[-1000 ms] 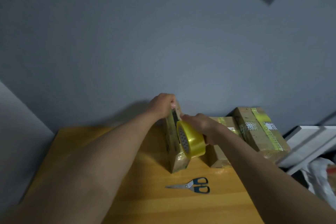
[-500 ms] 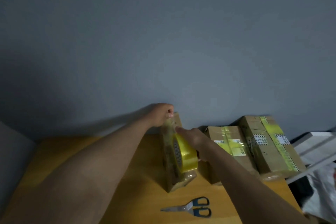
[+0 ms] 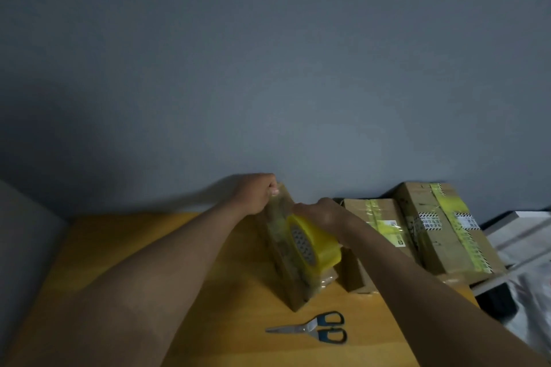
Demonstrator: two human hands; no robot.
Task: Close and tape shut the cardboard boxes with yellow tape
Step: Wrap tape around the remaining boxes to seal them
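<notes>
1 head-worn wide-angle view looks forward and slightly down from above the person's forearms, facing a grey wall (image 3: 268, 68) that fills the upper 2 thirds. The wooden table (image 3: 149, 247) lies low in frame, near the camera; both arms reach away from it toward the table's far edge. Edges bend with lens distortion

a plain room's packing corner: wooden table (image 3: 125, 247), grey wall (image 3: 268, 68), taped cardboard boxes (image 3: 441, 226).
</notes>
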